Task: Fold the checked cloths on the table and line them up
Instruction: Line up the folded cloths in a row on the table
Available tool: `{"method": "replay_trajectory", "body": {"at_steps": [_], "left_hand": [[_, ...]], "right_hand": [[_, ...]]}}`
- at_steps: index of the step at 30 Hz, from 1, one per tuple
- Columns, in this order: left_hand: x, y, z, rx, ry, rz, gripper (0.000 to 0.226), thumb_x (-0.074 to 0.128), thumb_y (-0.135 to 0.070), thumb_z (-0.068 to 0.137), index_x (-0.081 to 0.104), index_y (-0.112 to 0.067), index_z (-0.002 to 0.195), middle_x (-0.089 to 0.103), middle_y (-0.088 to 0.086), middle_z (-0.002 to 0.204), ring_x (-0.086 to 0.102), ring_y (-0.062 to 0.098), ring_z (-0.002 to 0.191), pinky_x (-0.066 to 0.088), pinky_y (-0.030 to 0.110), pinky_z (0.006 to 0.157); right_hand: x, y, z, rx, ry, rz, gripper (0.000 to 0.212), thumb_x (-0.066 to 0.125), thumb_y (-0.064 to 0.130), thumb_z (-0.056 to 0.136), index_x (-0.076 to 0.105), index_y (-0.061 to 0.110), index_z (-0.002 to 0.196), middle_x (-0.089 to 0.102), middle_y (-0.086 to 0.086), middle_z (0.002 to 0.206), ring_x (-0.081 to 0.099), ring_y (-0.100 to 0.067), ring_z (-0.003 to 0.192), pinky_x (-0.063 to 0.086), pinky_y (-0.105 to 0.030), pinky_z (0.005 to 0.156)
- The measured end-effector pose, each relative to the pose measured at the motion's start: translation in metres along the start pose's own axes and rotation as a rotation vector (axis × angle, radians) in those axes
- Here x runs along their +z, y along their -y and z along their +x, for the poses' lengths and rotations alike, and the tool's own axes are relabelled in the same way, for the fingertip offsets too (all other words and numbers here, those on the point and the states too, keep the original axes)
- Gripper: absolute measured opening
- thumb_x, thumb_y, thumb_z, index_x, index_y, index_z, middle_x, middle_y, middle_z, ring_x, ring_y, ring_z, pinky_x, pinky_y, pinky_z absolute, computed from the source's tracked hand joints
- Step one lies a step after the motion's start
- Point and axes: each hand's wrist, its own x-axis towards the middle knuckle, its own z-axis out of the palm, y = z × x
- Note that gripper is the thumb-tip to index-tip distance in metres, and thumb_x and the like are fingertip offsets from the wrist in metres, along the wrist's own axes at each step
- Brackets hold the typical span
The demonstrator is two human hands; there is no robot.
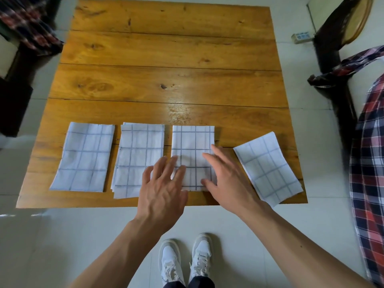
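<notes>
1. Checked cloths lie folded in a row along the near edge of our wooden table (166,48): first cloth (84,156) far left, second cloth (137,154) beside it, third cloth (192,146) in the middle.
2. A fourth cloth (268,167) sits at the right, skewed out of line.
3. Our left hand (164,183) and right hand (226,175) rest flat on the third cloth, each grip wide, fingers spread, holding nothing.
4. Our white shoes (187,258) stand on the tiled floor (62,235).
</notes>
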Motion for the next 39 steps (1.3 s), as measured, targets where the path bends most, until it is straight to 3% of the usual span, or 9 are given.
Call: {"method": "replay_trajectory", "body": {"at_steps": [5, 10, 17, 22, 28, 33, 39], "left_hand": [[-0.009, -0.036, 0.008, 0.049, -0.022, -0.079, 0.054, 0.072, -0.041, 0.081, 0.057, -0.023, 0.129, 0.049, 0.006, 0.147, 0.040, 0.030, 0.138, 0.042, 0.049, 0.103], [-0.013, -0.086, 0.017, 0.128, -0.037, -0.134, 0.049, 0.073, -0.040, 0.078, 0.060, -0.024, 0.123, 0.055, 0.005, 0.140, 0.043, 0.028, 0.132, 0.045, 0.045, 0.099], [-0.008, -0.145, 0.023, 0.218, 0.020, -0.157, 0.055, 0.073, -0.047, 0.077, 0.058, -0.027, 0.127, 0.055, 0.006, 0.139, 0.047, 0.029, 0.130, 0.044, 0.047, 0.098], [0.004, -0.171, 0.027, 0.266, 0.059, -0.114, 0.066, 0.062, -0.061, 0.083, 0.044, -0.028, 0.138, 0.036, 0.009, 0.154, 0.033, 0.032, 0.141, 0.033, 0.047, 0.110], [0.015, -0.179, 0.032, 0.249, 0.080, -0.076, 0.064, 0.060, -0.059, 0.085, 0.043, -0.024, 0.136, 0.032, 0.009, 0.155, 0.030, 0.032, 0.141, 0.031, 0.047, 0.111], [0.012, -0.166, 0.035, 0.256, 0.078, -0.064, 0.054, 0.067, -0.047, 0.082, 0.053, -0.021, 0.128, 0.043, 0.010, 0.149, 0.039, 0.031, 0.136, 0.038, 0.046, 0.106], [0.006, -0.135, 0.044, 0.230, 0.065, -0.046, 0.053, 0.067, -0.038, 0.083, 0.053, -0.019, 0.130, 0.044, 0.010, 0.149, 0.038, 0.030, 0.137, 0.036, 0.045, 0.108]], "right_hand": [[-0.027, -0.026, -0.023, 0.110, -0.094, 0.038, 0.053, 0.057, 0.031, 0.097, 0.040, 0.027, 0.147, 0.025, 0.009, 0.160, 0.022, -0.011, 0.147, 0.030, -0.033, 0.116], [-0.050, -0.073, -0.052, 0.216, -0.160, 0.006, 0.047, 0.061, 0.022, 0.095, 0.050, 0.023, 0.140, 0.036, 0.004, 0.155, 0.033, -0.017, 0.143, 0.042, -0.037, 0.109], [-0.060, -0.120, -0.081, 0.242, -0.121, -0.076, 0.055, 0.068, 0.015, 0.089, 0.049, 0.021, 0.140, 0.036, 0.006, 0.154, 0.036, -0.019, 0.137, 0.041, -0.041, 0.109], [-0.059, -0.135, -0.085, 0.225, -0.046, -0.127, 0.057, 0.072, 0.019, 0.086, 0.049, 0.022, 0.138, 0.030, 0.006, 0.156, 0.032, -0.019, 0.139, 0.038, -0.037, 0.110], [-0.053, -0.139, -0.084, 0.248, -0.045, -0.117, 0.057, 0.073, 0.023, 0.085, 0.049, 0.026, 0.137, 0.030, 0.007, 0.157, 0.034, -0.019, 0.137, 0.040, -0.036, 0.107], [-0.042, -0.132, -0.080, 0.220, -0.086, -0.169, 0.057, 0.077, 0.022, 0.082, 0.054, 0.021, 0.133, 0.041, 0.002, 0.151, 0.046, -0.024, 0.129, 0.046, -0.040, 0.101], [-0.032, -0.113, -0.063, 0.181, -0.137, -0.142, 0.054, 0.076, 0.022, 0.083, 0.056, 0.020, 0.133, 0.044, -0.001, 0.150, 0.044, -0.026, 0.131, 0.048, -0.043, 0.099]]}}
